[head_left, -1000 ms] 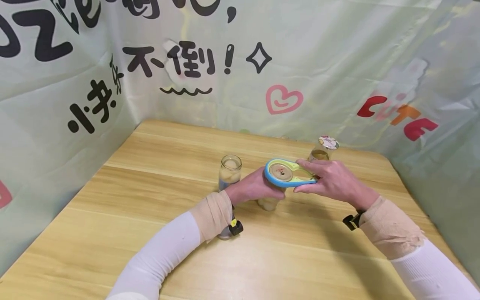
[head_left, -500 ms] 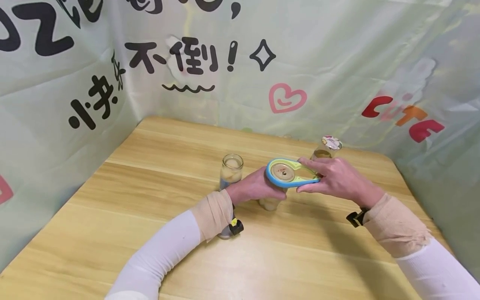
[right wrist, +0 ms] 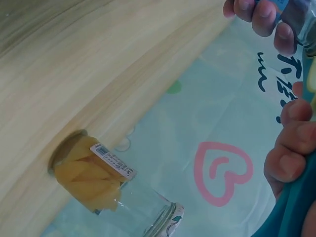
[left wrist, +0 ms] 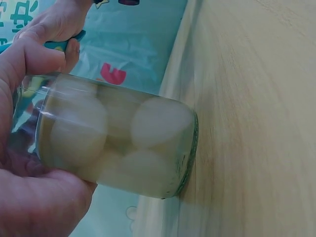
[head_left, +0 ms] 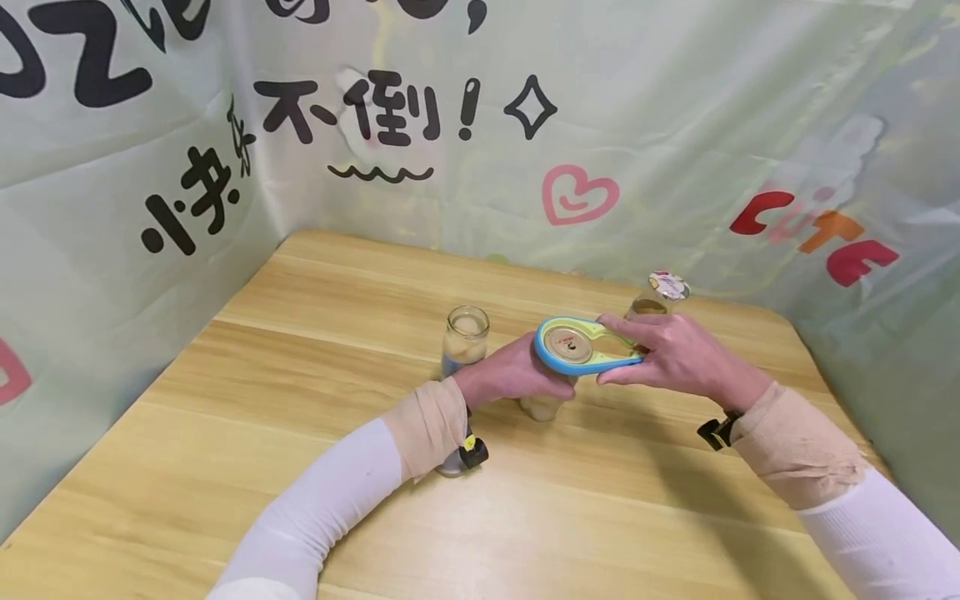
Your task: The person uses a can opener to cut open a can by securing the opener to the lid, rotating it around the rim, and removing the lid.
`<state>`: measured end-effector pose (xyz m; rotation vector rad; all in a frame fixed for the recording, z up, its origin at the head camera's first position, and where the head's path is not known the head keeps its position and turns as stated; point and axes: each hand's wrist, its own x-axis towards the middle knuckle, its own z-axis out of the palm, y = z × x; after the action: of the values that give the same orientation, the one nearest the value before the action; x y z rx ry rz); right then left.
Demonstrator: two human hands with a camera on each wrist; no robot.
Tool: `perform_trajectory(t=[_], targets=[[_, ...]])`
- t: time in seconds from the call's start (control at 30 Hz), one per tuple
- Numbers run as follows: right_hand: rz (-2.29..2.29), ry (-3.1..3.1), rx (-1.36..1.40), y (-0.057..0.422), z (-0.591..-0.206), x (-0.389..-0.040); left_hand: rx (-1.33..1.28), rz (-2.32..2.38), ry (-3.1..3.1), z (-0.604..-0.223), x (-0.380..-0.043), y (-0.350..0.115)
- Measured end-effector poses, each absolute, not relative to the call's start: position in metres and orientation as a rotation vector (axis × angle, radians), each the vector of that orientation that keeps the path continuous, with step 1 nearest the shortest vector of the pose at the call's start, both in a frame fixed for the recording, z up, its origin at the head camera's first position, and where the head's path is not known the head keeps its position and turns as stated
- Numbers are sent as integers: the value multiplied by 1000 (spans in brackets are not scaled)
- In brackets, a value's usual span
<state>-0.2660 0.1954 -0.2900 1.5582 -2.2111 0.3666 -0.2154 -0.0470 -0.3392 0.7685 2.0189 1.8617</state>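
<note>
My left hand (head_left: 517, 371) grips a glass jar (head_left: 542, 408) around its upper part. Pale round pieces in liquid fill much of the jar (left wrist: 118, 133), whose base touches the tabletop in the left wrist view. A blue and yellow-green jar opener (head_left: 596, 367) encircles the gold lid (head_left: 568, 344) on top. With thumb and fingers, my right hand (head_left: 675, 354) holds both handles of the opener from the right. The jar's middle is hidden behind the left hand in the head view.
Beside my left wrist stands a tall glass jar (head_left: 467, 329) with pale contents; no lid shows on its rim. Behind my right hand is a jar of yellow fruit pieces (right wrist: 89, 173) with a patterned lid. Printed cloth (head_left: 660, 125) walls the wooden table (head_left: 337, 333).
The whole head view has shifted slightly, so things sit a little further right. Both hands keep their holds, and the opener stays around the lid.
</note>
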Motion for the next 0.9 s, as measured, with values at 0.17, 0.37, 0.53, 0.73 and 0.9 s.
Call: perform_trajectory(t=[0.17, 0.37, 0.53, 0.73, 0.9], targets=[[377, -2220, 1592, 194, -289, -269, 789, 1848, 2018, -350, -224, -48], [388, -2187, 1592, 200, -285, -271, 812, 1853, 1993, -352, -233, -43], [360, -2182, 1615, 201, -284, -273, 782, 1829, 2028, -352, -233, -41], [345, -2158, 1648, 201, -285, -277, 783, 1820, 2024, -353, -231, -42], [337, -2153, 1667, 201, -286, -278, 776, 1839, 1988, -356, -231, -43]])
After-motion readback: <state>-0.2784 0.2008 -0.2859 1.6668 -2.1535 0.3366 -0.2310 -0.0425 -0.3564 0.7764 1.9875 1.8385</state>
